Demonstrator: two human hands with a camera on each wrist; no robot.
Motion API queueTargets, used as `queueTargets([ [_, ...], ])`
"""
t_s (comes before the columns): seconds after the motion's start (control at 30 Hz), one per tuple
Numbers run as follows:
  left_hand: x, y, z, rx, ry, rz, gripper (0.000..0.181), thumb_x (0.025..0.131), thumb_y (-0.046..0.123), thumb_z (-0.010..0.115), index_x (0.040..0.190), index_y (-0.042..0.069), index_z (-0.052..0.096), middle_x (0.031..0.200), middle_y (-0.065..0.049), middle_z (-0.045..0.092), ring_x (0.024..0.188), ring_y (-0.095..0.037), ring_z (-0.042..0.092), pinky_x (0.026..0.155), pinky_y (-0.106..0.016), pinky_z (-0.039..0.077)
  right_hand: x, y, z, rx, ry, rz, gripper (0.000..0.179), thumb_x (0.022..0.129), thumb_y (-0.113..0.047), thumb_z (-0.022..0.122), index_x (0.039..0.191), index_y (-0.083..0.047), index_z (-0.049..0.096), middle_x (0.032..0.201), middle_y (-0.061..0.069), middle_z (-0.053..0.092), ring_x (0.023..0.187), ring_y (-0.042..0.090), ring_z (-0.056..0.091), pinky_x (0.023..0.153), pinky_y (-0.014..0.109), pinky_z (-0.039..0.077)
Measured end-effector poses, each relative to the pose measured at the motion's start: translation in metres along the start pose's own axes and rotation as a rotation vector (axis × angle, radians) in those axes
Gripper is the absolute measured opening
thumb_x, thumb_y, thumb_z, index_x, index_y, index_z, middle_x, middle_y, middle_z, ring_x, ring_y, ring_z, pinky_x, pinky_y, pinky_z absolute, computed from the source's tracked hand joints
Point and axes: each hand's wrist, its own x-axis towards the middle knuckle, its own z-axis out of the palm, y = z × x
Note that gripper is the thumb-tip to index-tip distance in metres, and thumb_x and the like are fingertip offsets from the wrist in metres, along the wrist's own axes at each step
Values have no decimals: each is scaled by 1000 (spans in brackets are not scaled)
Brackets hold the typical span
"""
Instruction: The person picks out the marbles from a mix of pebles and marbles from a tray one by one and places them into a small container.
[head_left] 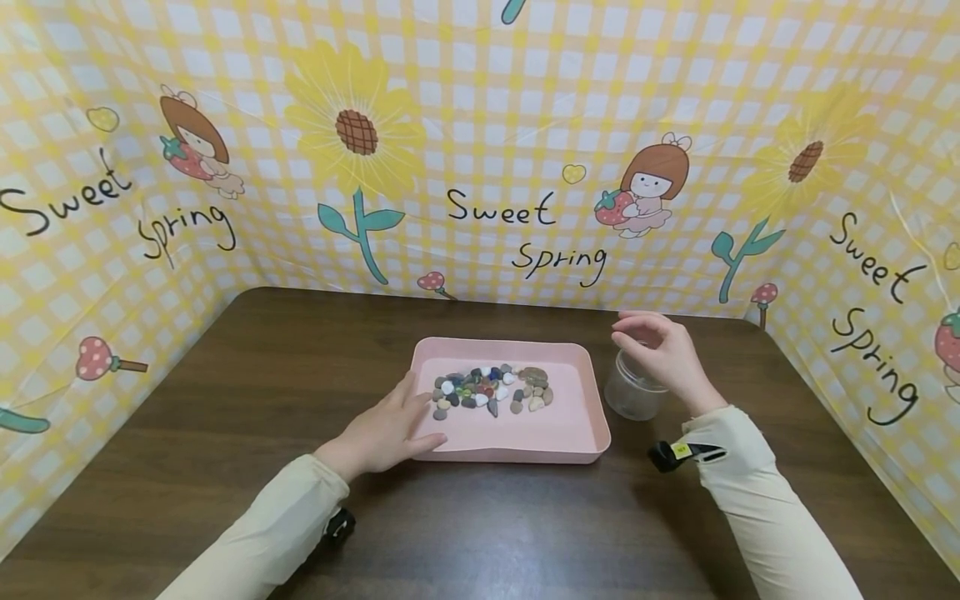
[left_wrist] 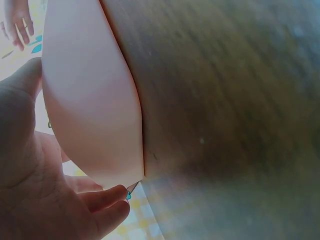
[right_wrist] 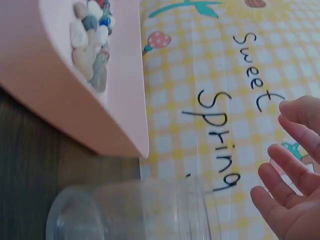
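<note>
A pink tray [head_left: 555, 429] holds several pebbles [head_left: 480, 390] in grey, white, tan, blue and green, grouped toward its back and middle. My left hand [head_left: 382, 429] rests at the tray's left edge, fingers spread and the thumb near the front rim. In the left wrist view, the tray's outer wall [left_wrist: 95, 100] stands beside the thumb and fingertips. To the tray's right, a clear jar [head_left: 633, 393] stands upright without a lid. Over its mouth hovers my right hand [head_left: 660, 354], fingers loosely bent. Nothing shows between those fingers [right_wrist: 280, 190] in the right wrist view.
The dark wooden table [head_left: 480, 525] extends around the tray. A yellow checked cloth [head_left: 480, 150] with flowers and lettering hangs behind and on both sides. Black wrist straps [head_left: 667, 456] sit at the cuffs of the light sleeves.
</note>
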Motion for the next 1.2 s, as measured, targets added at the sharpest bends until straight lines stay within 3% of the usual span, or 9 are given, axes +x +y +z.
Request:
queueTargets([
  [0.17,0,0,0,-3,0,0,73,87,56,52,139,5,43,155,-25,10,139,-43,27,101,-56,39,3,-8,9,17,-38,24,26,86,-15,66,102,5,66,122,17,61,99,-13,52,89,17,48],
  [0.33,-1,0,0,-3,3,5,72,88,55,52,138,4,43,154,-26,11,138,-43,28,100,-55,40,7,-15,18,47,-90,36,26,86,-15,67,104,4,66,123,15,61,113,13,56,99,36,46],
  [0.47,-1,0,-1,-2,0,5,73,87,56,52,138,4,43,154,-26,11,138,-43,27,100,-55,40,10,-16,25,74,-147,46,26,86,-15,67,105,3,65,124,17,60,118,27,55,102,40,43],
  [0.97,0,0,0,-9,-1,-5,73,87,57,52,139,6,42,155,-25,10,138,-43,29,100,-56,41,23,-20,50,23,-244,53,26,86,-16,66,105,2,66,123,21,60,115,33,57,102,46,42],
  [1.2,0,-1,1,-1,8,7,74,87,58,52,138,6,43,155,-26,11,137,-43,29,100,-55,41,30,-10,64,-2,-266,37,23,86,-14,66,102,1,68,119,19,63,109,32,60,97,46,46],
])
